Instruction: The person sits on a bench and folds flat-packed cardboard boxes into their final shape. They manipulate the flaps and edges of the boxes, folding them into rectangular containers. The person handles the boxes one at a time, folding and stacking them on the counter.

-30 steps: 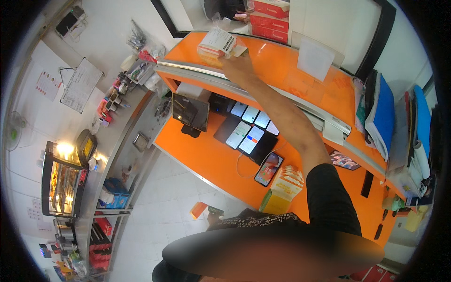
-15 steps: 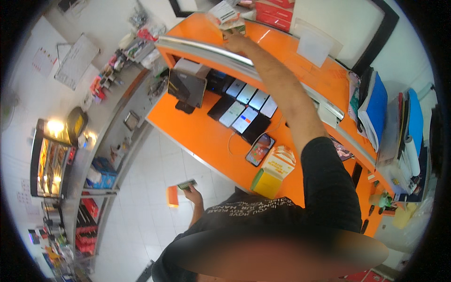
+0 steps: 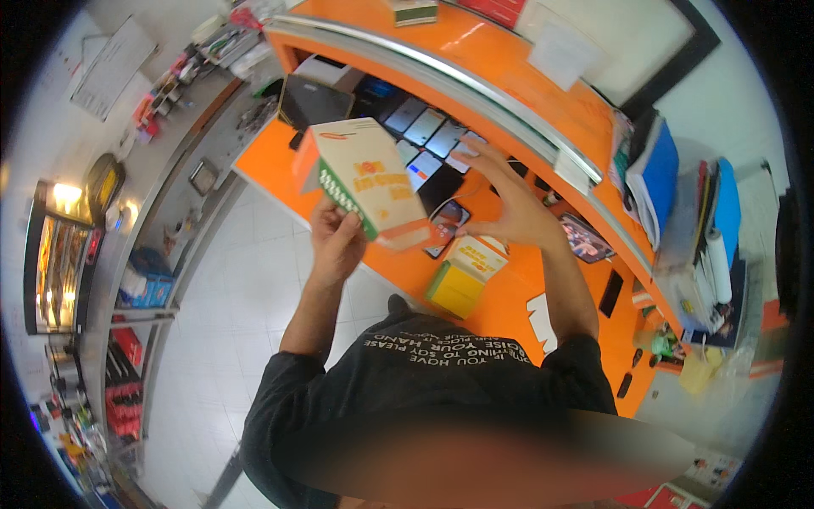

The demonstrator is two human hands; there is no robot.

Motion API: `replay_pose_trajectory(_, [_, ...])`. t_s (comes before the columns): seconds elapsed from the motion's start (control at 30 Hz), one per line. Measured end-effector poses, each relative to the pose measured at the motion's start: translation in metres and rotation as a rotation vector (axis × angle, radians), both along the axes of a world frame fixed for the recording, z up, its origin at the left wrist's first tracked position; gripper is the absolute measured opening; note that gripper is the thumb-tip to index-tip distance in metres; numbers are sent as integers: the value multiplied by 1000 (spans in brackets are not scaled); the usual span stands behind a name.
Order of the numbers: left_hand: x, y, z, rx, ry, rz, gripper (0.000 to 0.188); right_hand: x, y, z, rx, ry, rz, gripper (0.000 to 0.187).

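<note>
My left hand point(image 3: 339, 236) grips a cardboard food carton point(image 3: 365, 174) by its green-printed side. The carton is cream with orange ends, raised in front of me and tilted above the orange counter point(image 3: 500, 314). To its right, my right hand point(image 3: 513, 202) is open and holds nothing, fingers curved and apart. Below that hand stands a second carton point(image 3: 468, 270), yellow and cream with orange print. Several phones lie behind the raised carton, among them a lit phone point(image 3: 445, 138). Another phone point(image 3: 447, 229) lies between the two cartons, partly hidden.
A raised orange shelf point(image 3: 483, 55) with a metal edge runs along the counter's far side, bearing a small box point(image 3: 415, 12). A dark screen point(image 3: 314, 103) stands at the left end. Blue folders point(image 3: 657, 191) stand at right. A lit display case point(image 3: 64, 263) is far left.
My right hand has come back from the box on the raised shelf to above the counter, with nothing in it. My left hand has risen from low at the left, bringing the carton up in front.
</note>
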State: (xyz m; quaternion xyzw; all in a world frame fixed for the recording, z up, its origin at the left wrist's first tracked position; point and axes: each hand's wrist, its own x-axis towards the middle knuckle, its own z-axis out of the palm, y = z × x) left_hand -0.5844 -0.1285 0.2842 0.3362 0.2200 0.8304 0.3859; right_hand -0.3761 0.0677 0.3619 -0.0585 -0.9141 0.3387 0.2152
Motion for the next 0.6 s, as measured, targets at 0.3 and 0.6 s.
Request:
replay_pose_trajectory(0.3, [117, 71, 27, -90, -465, -777, 56, 109, -61, -23, -61, 420, -214, 59])
replay_pose_trajectory(0.6, [223, 50, 13, -81, -616, -1008, 61, 181, -117, -33, 393, 383, -428, 57])
